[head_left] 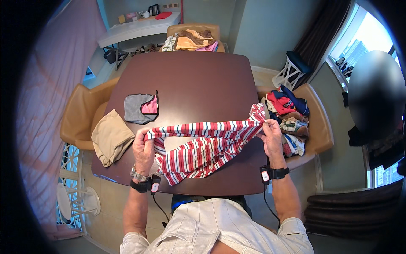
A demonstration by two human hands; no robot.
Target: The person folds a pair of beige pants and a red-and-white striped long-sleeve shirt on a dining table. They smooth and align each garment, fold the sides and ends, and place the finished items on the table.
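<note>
A red, white and dark striped garment (196,156) is stretched between my two hands above the near part of the brown table (186,84). My left hand (144,148) pinches its left end, and my right hand (270,135) grips the right end, where a bunched piece sticks up past the fingers. The upper edge runs almost straight between the hands; the rest hangs down toward the tabletop. Beyond my left hand lies a folded beige cloth item (111,137) at the table's left edge. Farther off is a grey cloth with a pink patch and black trim (137,109).
A tan chair at the right (319,122) bears a heap of mixed clothes (289,114). Another clothes pile (192,40) fills the far chair. An armchair (80,112) stands at the left. A white side table (139,29) holds a kettle (154,10). A person (376,97) is at the right.
</note>
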